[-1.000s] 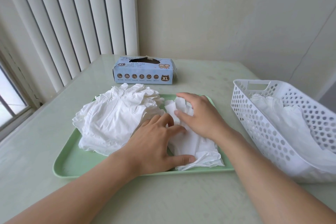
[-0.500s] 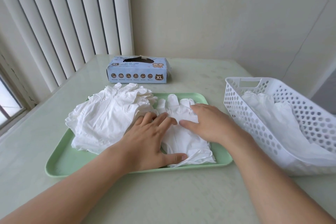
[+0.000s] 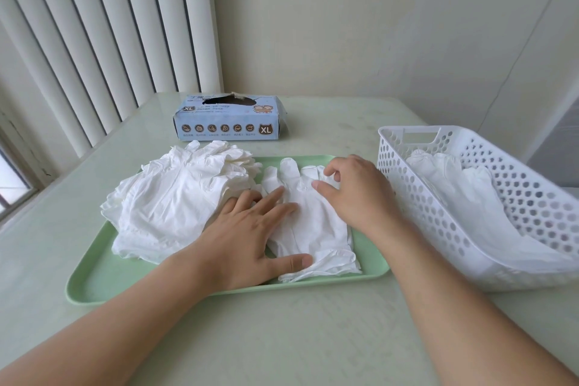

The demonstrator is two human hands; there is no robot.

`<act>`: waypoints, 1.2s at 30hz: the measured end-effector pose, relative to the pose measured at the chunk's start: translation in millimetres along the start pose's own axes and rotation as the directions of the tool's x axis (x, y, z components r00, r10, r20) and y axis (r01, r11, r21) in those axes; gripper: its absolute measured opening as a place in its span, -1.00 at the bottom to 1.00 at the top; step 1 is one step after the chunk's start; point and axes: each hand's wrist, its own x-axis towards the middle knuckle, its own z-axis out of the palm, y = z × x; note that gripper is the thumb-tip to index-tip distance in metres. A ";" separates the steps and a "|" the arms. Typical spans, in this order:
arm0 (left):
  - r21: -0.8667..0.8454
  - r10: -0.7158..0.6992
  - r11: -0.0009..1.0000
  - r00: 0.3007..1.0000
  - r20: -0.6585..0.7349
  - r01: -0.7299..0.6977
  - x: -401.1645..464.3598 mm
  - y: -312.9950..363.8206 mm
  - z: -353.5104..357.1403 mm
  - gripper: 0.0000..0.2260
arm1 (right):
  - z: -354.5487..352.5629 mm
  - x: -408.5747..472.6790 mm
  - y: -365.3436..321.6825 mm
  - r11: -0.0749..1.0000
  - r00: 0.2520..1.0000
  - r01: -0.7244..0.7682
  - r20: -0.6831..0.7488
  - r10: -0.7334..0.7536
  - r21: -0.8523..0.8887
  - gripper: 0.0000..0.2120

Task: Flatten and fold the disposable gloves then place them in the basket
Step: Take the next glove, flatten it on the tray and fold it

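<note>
One white disposable glove [image 3: 313, 222] lies spread flat on the right half of a green tray [image 3: 103, 279], fingers pointing away from me. My left hand [image 3: 247, 241] presses flat on the glove's left side, thumb near the cuff. At the glove's finger end, my right hand [image 3: 357, 194] has its fingers curled and pinches the glove there against the thumb. A crumpled pile of white gloves [image 3: 175, 197] fills the tray's left half. To the right stands a white perforated basket [image 3: 416, 197] with folded gloves [image 3: 454, 191] inside.
A blue glove box [image 3: 228, 119] marked XL, its top torn open, stands behind the tray. Vertical blinds hang at the left and a wall rises behind. The pale green table [image 3: 282, 338] runs toward me in front of the tray.
My right hand slid from the glove's middle to its finger end and curled its fingers. The glove now lies flatter with its fingers showing. The left hand stayed pressed down.
</note>
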 end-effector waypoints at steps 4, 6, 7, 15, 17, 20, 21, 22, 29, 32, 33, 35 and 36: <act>0.010 0.007 1.000 1.000 0.000 -0.007 -0.4 2.1 0.8 -0.20 | 24.4 15.7 -3.7 0.988 0.996 -0.087 0.020 0.085 0.129 -0.67; 0.001 0.013 1.000 1.000 0.002 -0.013 0.4 0.8 1.7 -0.20 | 30.6 22.8 -4.4 0.983 0.992 -0.123 0.000 0.124 0.133 -0.66; -0.008 0.016 1.000 1.000 0.000 -0.016 0.6 0.0 2.2 -0.21 | 32.8 25.7 -3.5 0.980 0.989 -0.142 -0.014 0.145 0.140 -0.66; -0.010 0.021 1.000 1.000 -0.005 -0.021 1.6 -2.1 5.1 -0.19 | 37.9 32.0 3.3 0.958 0.979 -0.181 -0.054 0.197 0.220 -0.85; -0.006 0.015 1.000 1.000 0.001 -0.015 1.6 -1.2 4.3 -0.19 | 37.1 32.3 3.9 0.947 0.976 -0.185 -0.062 0.208 0.264 -0.97; -0.013 0.012 1.000 1.000 0.003 -0.012 1.4 -0.6 3.6 -0.19 | 35.9 31.2 2.7 0.938 0.976 -0.172 -0.077 0.203 0.301 -0.95; -0.013 0.011 1.000 1.000 0.004 -0.011 1.3 -0.5 3.5 -0.19 | 35.3 30.8 2.5 0.932 0.973 -0.166 -0.100 0.207 0.322 -0.95; -0.015 0.009 1.000 1.000 0.004 -0.009 1.4 -0.9 3.8 -0.19 | 35.0 31.2 2.9 0.924 0.968 -0.157 -0.132 0.214 0.350 -0.94; -0.027 0.018 0.999 1.000 0.000 -0.018 1.9 -0.4 4.8 -0.20 | 40.4 32.6 5.6 0.958 0.973 -0.152 -0.134 0.188 0.244 -0.83; -0.024 0.020 1.000 1.000 -0.001 -0.020 2.3 -1.1 5.0 -0.20 | 40.7 32.5 4.3 0.958 0.977 -0.151 -0.113 0.183 0.242 -0.85; -0.023 0.019 1.000 1.000 0.000 -0.019 2.5 -1.5 4.9 -0.20 | 39.6 32.0 3.9 0.952 0.976 -0.150 -0.116 0.187 0.267 -0.89; -0.028 0.018 0.999 1.000 -0.001 -0.018 2.6 -1.9 5.3 -0.19 | 37.8 30.3 2.1 0.935 0.969 -0.151 -0.140 0.204 0.320 -0.93; -0.032 0.019 0.999 1.000 -0.003 -0.019 2.4 -1.9 5.4 -0.19 | 36.9 29.9 1.1 0.926 0.964 -0.149 -0.157 0.214 0.348 -0.95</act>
